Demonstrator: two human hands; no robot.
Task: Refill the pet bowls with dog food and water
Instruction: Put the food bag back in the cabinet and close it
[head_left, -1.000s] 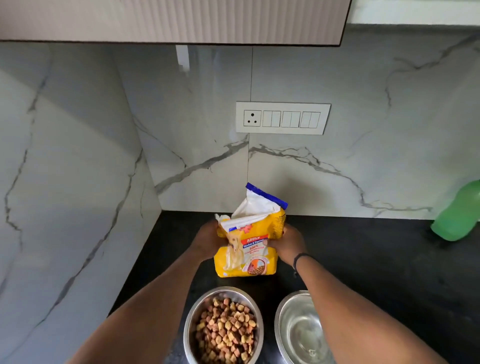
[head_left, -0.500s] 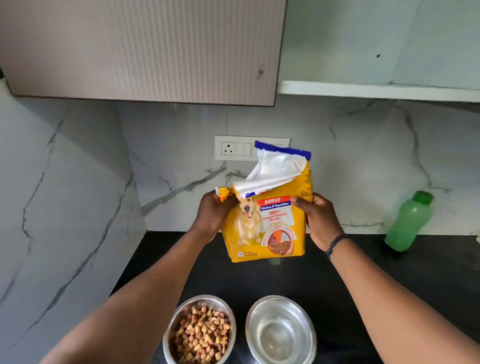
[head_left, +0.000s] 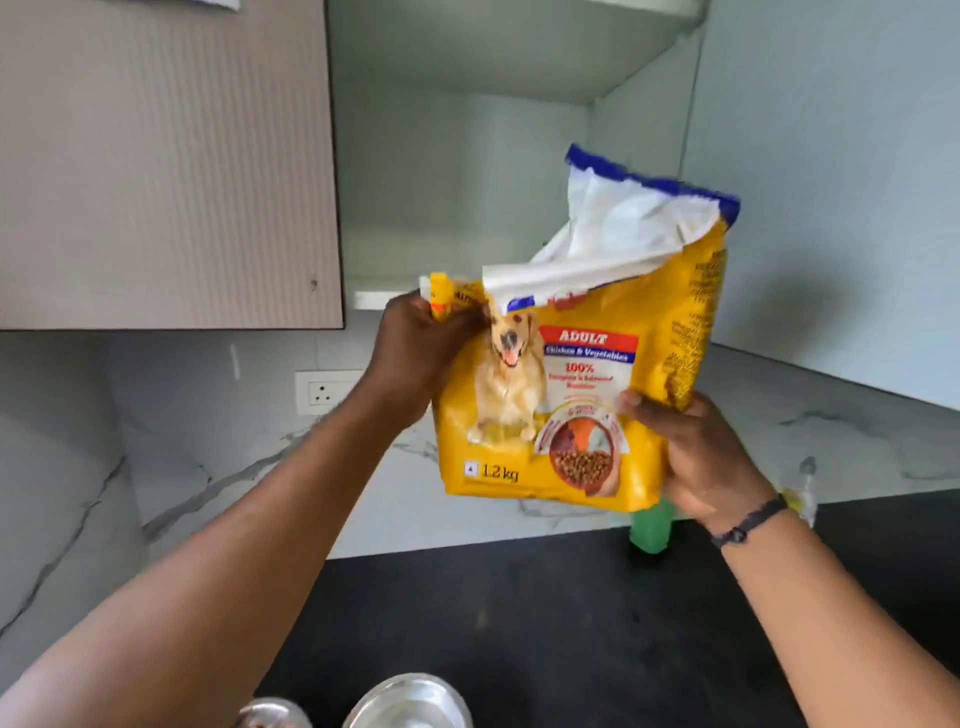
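Above black counter (head_left: 519, 623), both hands clench the open dog food bag (head_left: 571, 415), left hand (head_left: 421, 358) at nine o'clock, right hand (head_left: 696, 457) at four; watering probably remains, bowls (head_left: 410, 701) barely visible.

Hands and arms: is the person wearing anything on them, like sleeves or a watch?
No sleeves show; both forearms are bare to the edge of the picture. The left hand wears nothing that I can see. By the right hand, a thin dark band, like a cord bracelet, circles the wrist. No watch or rings are visible.
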